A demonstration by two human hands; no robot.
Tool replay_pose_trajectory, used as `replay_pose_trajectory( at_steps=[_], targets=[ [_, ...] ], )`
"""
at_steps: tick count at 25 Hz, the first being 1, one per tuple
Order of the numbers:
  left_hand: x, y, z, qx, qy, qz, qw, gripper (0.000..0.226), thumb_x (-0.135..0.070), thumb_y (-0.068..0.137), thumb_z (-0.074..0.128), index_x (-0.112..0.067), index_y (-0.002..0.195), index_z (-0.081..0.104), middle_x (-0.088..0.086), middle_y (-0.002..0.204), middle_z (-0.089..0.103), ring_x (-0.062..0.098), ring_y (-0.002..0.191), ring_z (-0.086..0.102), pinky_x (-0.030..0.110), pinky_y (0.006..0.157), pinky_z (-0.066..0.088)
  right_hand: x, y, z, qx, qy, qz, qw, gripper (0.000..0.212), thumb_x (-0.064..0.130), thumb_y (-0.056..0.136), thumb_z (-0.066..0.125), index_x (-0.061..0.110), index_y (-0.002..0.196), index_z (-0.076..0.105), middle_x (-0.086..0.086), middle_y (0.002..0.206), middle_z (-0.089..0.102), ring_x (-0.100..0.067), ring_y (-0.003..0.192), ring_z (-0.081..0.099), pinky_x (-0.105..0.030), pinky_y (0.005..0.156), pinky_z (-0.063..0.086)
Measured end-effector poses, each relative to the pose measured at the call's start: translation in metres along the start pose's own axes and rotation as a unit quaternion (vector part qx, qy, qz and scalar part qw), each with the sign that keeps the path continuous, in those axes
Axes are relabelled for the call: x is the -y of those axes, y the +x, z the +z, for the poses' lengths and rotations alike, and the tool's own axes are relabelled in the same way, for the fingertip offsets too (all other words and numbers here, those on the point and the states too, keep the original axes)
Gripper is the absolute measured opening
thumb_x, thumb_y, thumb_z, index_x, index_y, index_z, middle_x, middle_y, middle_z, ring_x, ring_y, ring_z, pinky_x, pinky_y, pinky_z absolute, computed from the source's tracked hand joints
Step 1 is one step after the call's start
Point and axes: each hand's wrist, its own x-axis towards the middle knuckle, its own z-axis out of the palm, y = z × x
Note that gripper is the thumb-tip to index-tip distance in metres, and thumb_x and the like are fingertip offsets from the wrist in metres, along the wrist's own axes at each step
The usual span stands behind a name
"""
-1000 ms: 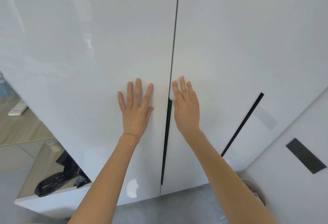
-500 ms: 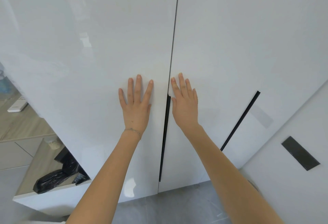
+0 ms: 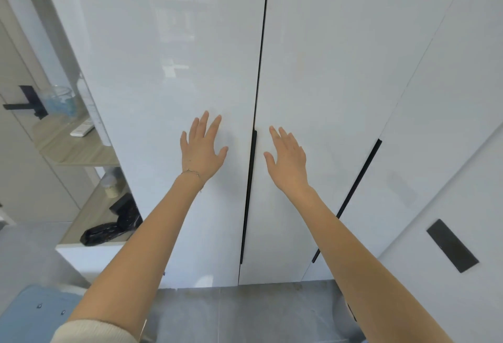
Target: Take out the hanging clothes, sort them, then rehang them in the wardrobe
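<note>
Wardrobe [image 3: 168,70] fills the view straight ahead: glossy white, both doors closed flat, thin dark seam between them running top to bottom. Inside not visible, so the clothes cannot be seen. Long black handle strip [image 3: 249,193] sits on the seam at mid to lower height. Left hand [image 3: 202,149] is up against the left door just beside the seam, palm toward the panel, fingers straight and spread, holding nothing. Thin bracelet [image 3: 192,172] on that wrist, cream sleeve [image 3: 89,331] pushed up near the elbow. Right hand [image 3: 287,157] is in front of the right door [image 3: 326,70], just on the other side of the handle strip, fingers straight and loosely apart, thumb out, holding nothing. Cannot tell whether either palm actually touches the panel. Neither hand is on the handle strip. A second black handle [image 3: 351,198] runs along the next door to the right; further right, a black rectangular plate [image 3: 451,244] on a white panel. Left of the wardrobe are open wooden shelves: white remote [image 3: 81,130] and glass jar [image 3: 61,100] on the upper one, black plastic bag [image 3: 103,234] on the lower. Grey tiled floor [image 3: 245,312] below, blue object [image 3: 35,312] at bottom left.
</note>
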Motion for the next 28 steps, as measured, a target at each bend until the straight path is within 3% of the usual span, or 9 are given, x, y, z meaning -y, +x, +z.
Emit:
replay_pose_trajectory(
  at_steps=[4,10,22,28],
  targets=[
    [-0.007,-0.064,-0.018,-0.049,-0.080,-0.002,0.996,0.072,-0.035,0.092,0.059,-0.029,0.153,0.021,0.001,0.161,0.013,0.024,0.147,0.016,0.051,0.117,0.019,-0.012,-0.050,-0.019,-0.002,0.050,-0.013,0.999,0.060,0.025,0.101,0.045,0.029,0.154,0.018,0.001,0.160,0.022,-0.022,0.149,0.013,-0.044,0.120,0.015],
    [-0.016,-0.137,-0.036,-0.044,-0.115,0.002,0.992,0.068,-0.037,0.094,0.058,-0.030,0.152,0.023,-0.001,0.160,0.020,0.021,0.146,0.021,0.051,0.116,0.023,-0.024,-0.114,-0.042,-0.031,0.068,-0.002,0.997,0.059,0.028,0.098,0.049,0.025,0.152,0.028,0.002,0.152,0.038,-0.020,0.142,0.030,-0.040,0.116,0.026],
    [0.012,-0.180,-0.058,-0.035,-0.133,0.017,0.990,0.066,-0.041,0.095,0.054,-0.031,0.152,0.021,-0.005,0.159,0.023,0.015,0.147,0.018,0.049,0.118,0.021,-0.020,-0.166,-0.040,-0.040,0.080,0.025,0.996,0.058,0.031,0.098,0.050,0.028,0.152,0.027,0.002,0.154,0.034,-0.021,0.145,0.024,-0.046,0.117,0.024],
    [0.040,-0.180,-0.070,-0.045,-0.144,0.019,0.988,0.066,-0.043,0.096,0.053,-0.031,0.152,0.020,-0.003,0.159,0.023,0.019,0.147,0.018,0.050,0.117,0.022,0.006,-0.171,-0.044,-0.062,0.092,0.040,0.993,0.058,0.028,0.097,0.052,0.025,0.151,0.030,0.002,0.152,0.039,-0.019,0.142,0.028,-0.041,0.116,0.027]
  ],
)
